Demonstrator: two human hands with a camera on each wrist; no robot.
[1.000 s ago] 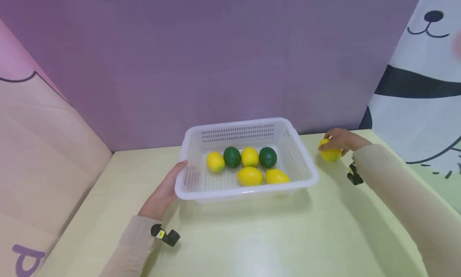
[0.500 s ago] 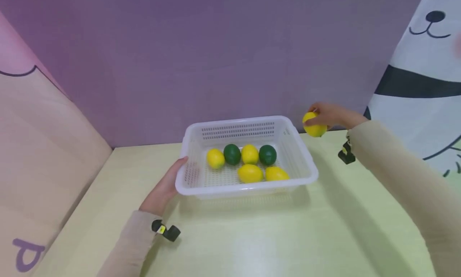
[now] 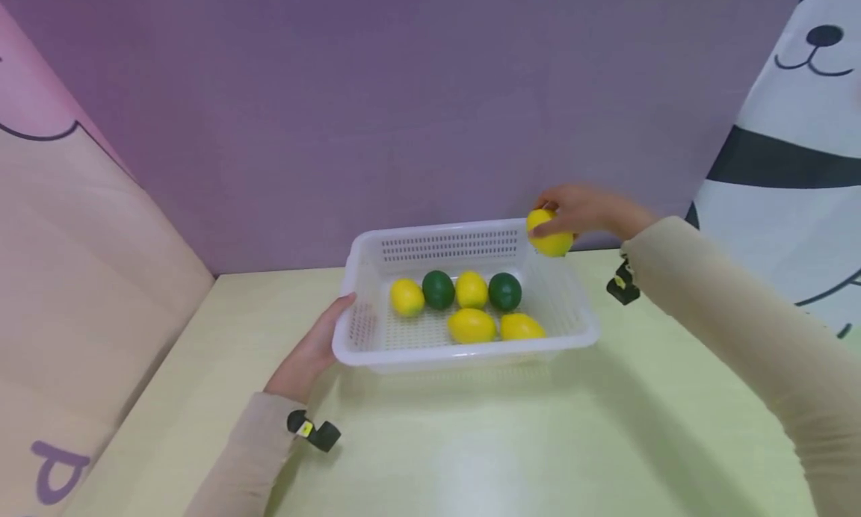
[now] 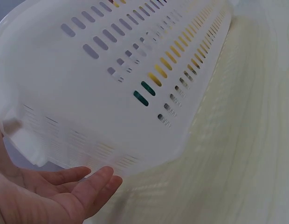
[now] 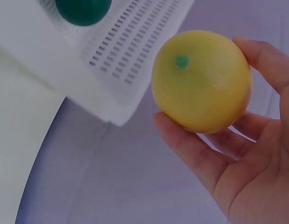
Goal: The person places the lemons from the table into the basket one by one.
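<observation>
A white perforated plastic basket stands on the table in the head view. My left hand grips its left end, thumb over the rim; in the left wrist view the fingers curl under the end wall. Above the basket's back right corner, my right hand pinches a yellow lemon between thumb and fingers. The right wrist view shows this lemon's green tip. Inside the basket lie several more lemons and two dark green round fruits, one left and one right.
The pale wooden table extends in front of the basket and to both sides. A purple backdrop rises close behind it. Printed panels flank the table, one with a cartoon animal at the right.
My right hand has lifted the lemon off the table at the right and carried it leftward to the basket's back right corner. The left hand keeps its hold on the basket.
</observation>
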